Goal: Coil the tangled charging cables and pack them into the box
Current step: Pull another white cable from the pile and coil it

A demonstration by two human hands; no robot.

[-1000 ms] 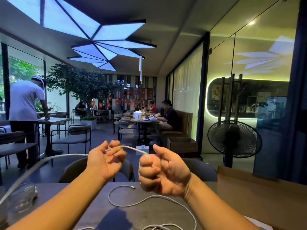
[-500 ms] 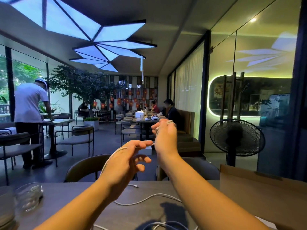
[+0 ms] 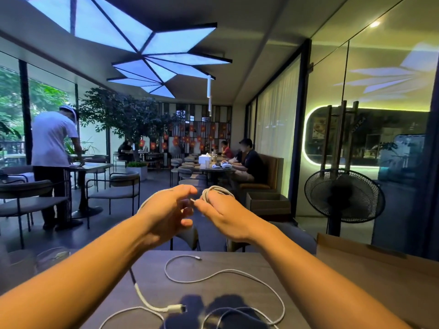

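Observation:
Both my hands are raised above the dark table [image 3: 213, 279]. A white charging cable coil [image 3: 217, 189] is wound round the fingers of my right hand [image 3: 222, 216]. My left hand [image 3: 166, 212] sits close beside it, its thumb and fingers curled at the cable's free end [image 3: 193, 200], and the strand loops behind that hand. More white cables [image 3: 225, 273] lie loose and tangled on the table below, one with a plug [image 3: 175, 308] near the front. The brown cardboard box [image 3: 380, 276] stands open at the right.
A clear glass [image 3: 51, 260] stands at the table's left edge. A chair back [image 3: 190, 236] shows beyond the far edge. A black floor fan [image 3: 344, 195] stands at the right behind the box. People sit and stand at other tables farther off.
My right hand has come down from its raised position, now with several cable turns round its fingers. My left hand has moved up beside it to the cable's end.

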